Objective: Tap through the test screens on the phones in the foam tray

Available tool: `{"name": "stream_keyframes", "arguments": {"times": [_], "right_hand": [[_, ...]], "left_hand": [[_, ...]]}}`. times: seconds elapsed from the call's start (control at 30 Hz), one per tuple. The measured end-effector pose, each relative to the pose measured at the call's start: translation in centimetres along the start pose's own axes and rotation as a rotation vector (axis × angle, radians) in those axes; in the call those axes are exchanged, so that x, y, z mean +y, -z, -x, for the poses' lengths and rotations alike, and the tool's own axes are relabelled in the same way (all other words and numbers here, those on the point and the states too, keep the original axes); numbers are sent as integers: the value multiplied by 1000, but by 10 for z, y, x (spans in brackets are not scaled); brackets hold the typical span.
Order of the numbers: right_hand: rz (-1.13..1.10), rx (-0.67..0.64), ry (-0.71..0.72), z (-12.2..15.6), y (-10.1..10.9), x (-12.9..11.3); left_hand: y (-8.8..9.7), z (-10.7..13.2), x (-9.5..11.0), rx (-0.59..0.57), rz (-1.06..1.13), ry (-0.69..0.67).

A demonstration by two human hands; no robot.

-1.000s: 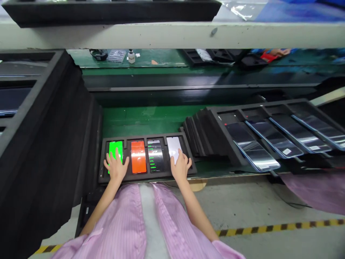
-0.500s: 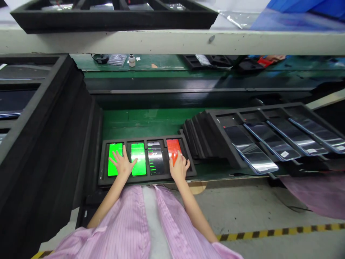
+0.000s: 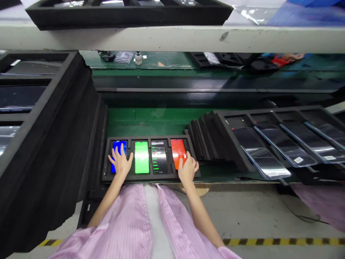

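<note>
A black foam tray (image 3: 151,176) in front of me holds phones side by side in its slots. My left hand (image 3: 120,163) lies with spread fingers over the leftmost phone (image 3: 115,146), whose screen glows blue. Beside it is a phone with a green screen (image 3: 142,158). The third phone (image 3: 159,162) shows a dark screen with lines of green text. At the right end, my right hand (image 3: 188,169) rests at the lower right edge of a phone with a red screen (image 3: 177,151), fingers bent but apart, gripping nothing.
A tall stack of black trays (image 3: 61,118) stands at left. Tilted trays (image 3: 231,151) with several dark phones (image 3: 261,153) lean at right. Above runs a pale shelf edge (image 3: 161,39) carrying another tray (image 3: 129,18). A small bottle (image 3: 138,58) stands on the green bench behind.
The leftmost phone's screen has turned from green to blue. My right hand has slid slightly toward the red phone's lower right edge. The whole view has shifted a little.
</note>
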State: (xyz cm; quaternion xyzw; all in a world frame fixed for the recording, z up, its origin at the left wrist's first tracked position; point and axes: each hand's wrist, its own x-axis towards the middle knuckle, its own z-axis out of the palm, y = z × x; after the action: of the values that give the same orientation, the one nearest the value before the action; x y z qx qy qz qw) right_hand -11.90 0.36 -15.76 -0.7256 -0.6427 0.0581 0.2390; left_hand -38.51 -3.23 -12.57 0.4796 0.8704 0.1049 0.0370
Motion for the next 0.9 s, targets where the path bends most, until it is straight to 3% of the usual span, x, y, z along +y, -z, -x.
{"name": "stream_keyframes", "arguments": {"times": [0.17,0.47,0.9], "right_hand": [[-38,-8,-16,1,2,7],[-64,-11,29,3,-2,3],[-63,-10,35,4,-4,6]], "left_hand": [[1,3,-4,4,53,1],[-3,10,16,-109,-3,-54],[-4,7,13,-117,-31,-41]]}}
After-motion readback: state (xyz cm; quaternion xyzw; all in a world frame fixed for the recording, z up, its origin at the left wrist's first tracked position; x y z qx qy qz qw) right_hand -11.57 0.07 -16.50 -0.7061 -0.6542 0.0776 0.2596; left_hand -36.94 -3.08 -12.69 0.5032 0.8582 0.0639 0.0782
